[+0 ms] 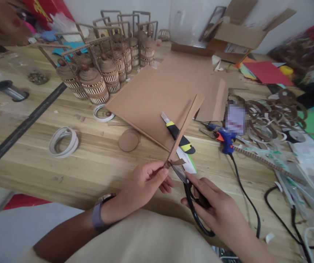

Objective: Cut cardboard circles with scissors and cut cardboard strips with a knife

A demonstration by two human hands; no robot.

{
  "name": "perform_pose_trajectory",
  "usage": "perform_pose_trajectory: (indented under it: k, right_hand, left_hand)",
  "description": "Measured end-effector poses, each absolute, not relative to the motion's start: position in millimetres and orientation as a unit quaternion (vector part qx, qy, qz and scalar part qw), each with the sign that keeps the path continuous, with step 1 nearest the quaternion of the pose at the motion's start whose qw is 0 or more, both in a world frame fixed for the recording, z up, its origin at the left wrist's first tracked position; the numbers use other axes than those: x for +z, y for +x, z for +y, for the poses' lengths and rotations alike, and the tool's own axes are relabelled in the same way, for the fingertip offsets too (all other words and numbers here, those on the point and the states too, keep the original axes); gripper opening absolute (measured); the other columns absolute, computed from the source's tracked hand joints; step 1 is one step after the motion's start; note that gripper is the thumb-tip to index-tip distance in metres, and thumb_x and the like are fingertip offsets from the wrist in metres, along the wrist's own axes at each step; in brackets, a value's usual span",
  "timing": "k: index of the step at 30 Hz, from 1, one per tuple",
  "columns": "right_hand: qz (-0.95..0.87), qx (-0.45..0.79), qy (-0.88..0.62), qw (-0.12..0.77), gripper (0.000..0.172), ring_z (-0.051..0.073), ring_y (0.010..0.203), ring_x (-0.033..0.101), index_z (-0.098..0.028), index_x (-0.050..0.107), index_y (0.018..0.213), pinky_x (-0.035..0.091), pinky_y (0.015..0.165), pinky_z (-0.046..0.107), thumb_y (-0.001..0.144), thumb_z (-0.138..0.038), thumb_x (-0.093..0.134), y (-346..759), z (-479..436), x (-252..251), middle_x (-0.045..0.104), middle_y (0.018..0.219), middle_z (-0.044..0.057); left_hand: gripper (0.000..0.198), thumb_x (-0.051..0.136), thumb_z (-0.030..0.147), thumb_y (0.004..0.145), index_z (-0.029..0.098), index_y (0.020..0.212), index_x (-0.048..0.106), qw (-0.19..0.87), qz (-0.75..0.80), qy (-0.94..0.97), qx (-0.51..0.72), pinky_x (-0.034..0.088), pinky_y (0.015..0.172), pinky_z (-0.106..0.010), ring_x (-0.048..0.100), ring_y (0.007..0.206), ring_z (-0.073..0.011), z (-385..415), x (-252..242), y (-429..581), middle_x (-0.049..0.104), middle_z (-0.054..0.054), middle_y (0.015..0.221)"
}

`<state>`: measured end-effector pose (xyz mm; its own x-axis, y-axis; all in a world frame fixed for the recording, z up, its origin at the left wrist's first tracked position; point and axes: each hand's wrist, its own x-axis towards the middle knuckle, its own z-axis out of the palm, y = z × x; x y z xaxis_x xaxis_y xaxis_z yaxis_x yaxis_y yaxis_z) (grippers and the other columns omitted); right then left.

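My left hand (pixel 153 179) pinches the near end of a long brown cardboard strip (pixel 183 126), which slants up and away to the right. In my right hand (pixel 214 199) is a pair of black-handled scissors (pixel 191 204), my fingers in the loops. The blades meet the strip close to my left fingertips, where a short flap of it (pixel 178 162) sticks out to the right. Whether the blades are fully closed is hard to see. Beneath the strip a black and yellow utility knife (pixel 180 137) lies across the edge of a large cardboard sheet (pixel 157 91).
Several small woven lanterns with handles (pixel 94 86) stand at the back left. A blue glue gun (pixel 226 140) with a trailing cord lies to the right, beside a heap of curled strips (pixel 266 117). Nearer left are white rings (pixel 63 141) and a brown disc (pixel 129 140).
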<state>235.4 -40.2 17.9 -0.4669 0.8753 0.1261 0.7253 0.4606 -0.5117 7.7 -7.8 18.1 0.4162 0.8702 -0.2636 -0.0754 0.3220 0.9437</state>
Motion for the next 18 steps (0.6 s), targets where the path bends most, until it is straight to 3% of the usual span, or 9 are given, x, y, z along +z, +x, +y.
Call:
perform_pose_trajectory:
  k: [6,10,14,18]
  right_hand:
    - [-0.82,0.112,-0.557,0.075,0.046,0.018,0.075,0.075,-0.026,0.045,0.147,0.059,0.056,0.025,0.103,-0.037,0.049,279.6,-49.7,-7.0,0.069,0.101,0.006]
    - [-0.829,0.076,-0.553,0.024,0.044,0.023,0.083,0.077,-0.022,0.045,0.146,0.061,0.055,0.03,0.104,-0.037,0.042,290.9,-55.3,-14.9,0.073,0.113,0.01]
    - [-0.821,-0.034,-0.561,0.098,0.032,0.028,0.082,0.076,-0.019,0.059,0.123,0.062,0.066,0.041,0.106,-0.037,0.039,264.6,-48.6,8.9,0.075,0.105,0.011]
    - [-0.82,-0.006,-0.511,0.257,0.019,0.025,0.098,0.072,-0.019,0.06,0.114,0.058,0.082,0.037,0.101,-0.031,0.054,217.7,-31.3,35.8,0.072,0.107,0.012]
  left_hand:
    - [0.029,0.053,0.038,0.096,0.015,0.081,0.061,0.696,0.437,0.455,0.343,0.055,0.062,-0.022,0.066,0.064,-0.0111,-6.3,14.0,8.5,0.071,-0.004,0.077]
    - [0.028,0.052,0.039,0.097,0.016,0.083,0.061,0.685,0.443,0.468,0.339,0.055,0.063,-0.022,0.067,0.066,-0.0118,-8.5,11.8,8.3,0.072,-0.004,0.079]
    - [0.027,0.05,0.036,0.098,0.017,0.083,0.062,0.64,0.465,0.519,0.322,0.054,0.064,-0.021,0.069,0.069,-0.0126,-12.3,11.2,8.2,0.074,-0.003,0.08]
    - [0.019,0.049,0.029,0.098,0.019,0.091,0.064,0.559,0.491,0.596,0.302,0.052,0.066,-0.023,0.07,0.07,-0.0138,-14.7,13.4,8.5,0.075,-0.002,0.079]
